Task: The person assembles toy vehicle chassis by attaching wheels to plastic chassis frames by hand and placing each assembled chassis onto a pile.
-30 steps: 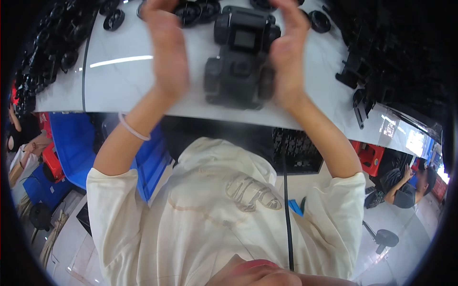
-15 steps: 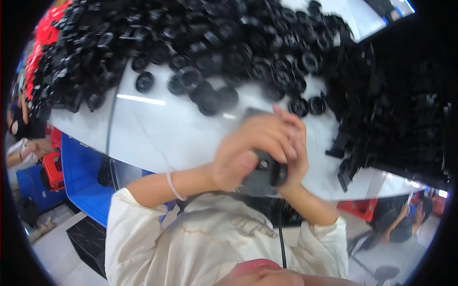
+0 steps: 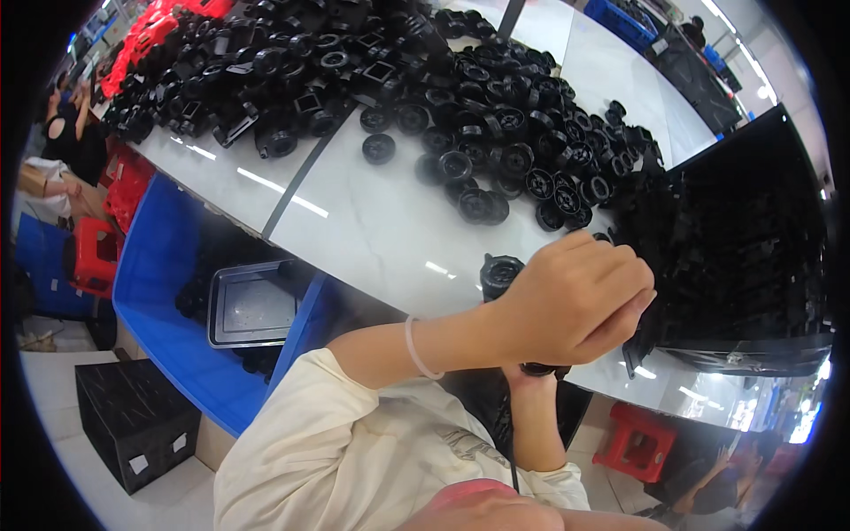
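Note:
My left hand is a closed fist, its back toward me, reaching across to the right above the white table. What its curled fingers hold, if anything, is hidden. Below and behind it comes my right hand, of which only the wrist and lower palm show. Its fingers are covered by the left hand. Beside the left wrist sticks out a round black plastic part, and a dark piece shows under the left fist, against the right palm. Whether those two belong together cannot be seen.
Black wheel-like plastic parts lie heaped across the table. On the right stands a black bin full of black pieces. A blue crate with a metal tray sits at the left. Red parts lie far left.
My left hand has moved right and closed into a fist; earlier both hands were together around a dark object. The view has shifted, showing more of the blue crate.

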`<action>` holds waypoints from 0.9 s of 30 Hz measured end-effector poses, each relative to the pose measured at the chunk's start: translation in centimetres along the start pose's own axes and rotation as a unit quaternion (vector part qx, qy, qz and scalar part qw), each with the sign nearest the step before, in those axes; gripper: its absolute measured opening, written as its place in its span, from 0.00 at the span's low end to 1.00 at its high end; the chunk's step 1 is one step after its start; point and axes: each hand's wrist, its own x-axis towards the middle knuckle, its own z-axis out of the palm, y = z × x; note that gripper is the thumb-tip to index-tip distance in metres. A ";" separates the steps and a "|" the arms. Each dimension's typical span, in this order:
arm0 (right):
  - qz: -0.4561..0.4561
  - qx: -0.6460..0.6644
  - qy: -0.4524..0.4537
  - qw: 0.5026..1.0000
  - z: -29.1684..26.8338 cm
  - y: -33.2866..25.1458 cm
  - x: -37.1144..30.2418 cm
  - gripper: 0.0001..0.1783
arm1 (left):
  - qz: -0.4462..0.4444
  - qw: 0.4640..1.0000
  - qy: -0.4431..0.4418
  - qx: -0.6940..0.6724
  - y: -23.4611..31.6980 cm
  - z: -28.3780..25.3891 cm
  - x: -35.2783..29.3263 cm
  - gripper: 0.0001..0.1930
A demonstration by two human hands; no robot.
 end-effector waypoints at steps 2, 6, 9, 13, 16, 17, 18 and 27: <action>-0.022 -0.260 0.005 0.965 -0.4 0.3 -0.5 0.35 | 0.057 0.990 -0.016 0.128 0.2 -0.7 -0.3 0.06; -0.169 -0.308 -0.021 0.936 1.5 -4.4 1.4 0.16 | -0.033 0.996 -0.076 -0.017 0.2 -3.6 -5.3 0.24; -0.030 0.003 0.009 0.999 3.0 -6.3 1.0 0.22 | 0.052 0.985 -0.152 0.069 0.0 -3.9 -7.6 0.41; 0.181 0.403 0.041 0.896 4.5 -7.2 0.1 0.35 | -0.086 0.982 -0.162 0.047 -0.2 -6.9 -7.2 0.46; 0.154 0.316 0.012 0.936 5.5 -7.8 0.2 0.38 | -0.117 0.984 -0.134 0.003 -1.3 -9.6 -5.9 0.47; 0.171 0.290 0.003 0.942 5.3 -8.5 0.2 0.39 | -0.149 0.979 -0.137 -0.023 -1.8 -11.3 -4.7 0.47; 0.156 0.277 0.004 0.948 4.7 -8.1 0.5 0.37 | -0.201 0.971 -0.123 -0.030 -2.5 -13.4 -3.5 0.48; 0.107 0.134 0.046 0.984 0.3 -6.5 0.1 0.25 | 0.004 0.805 0.278 0.524 -19.6 -35.6 12.4 0.33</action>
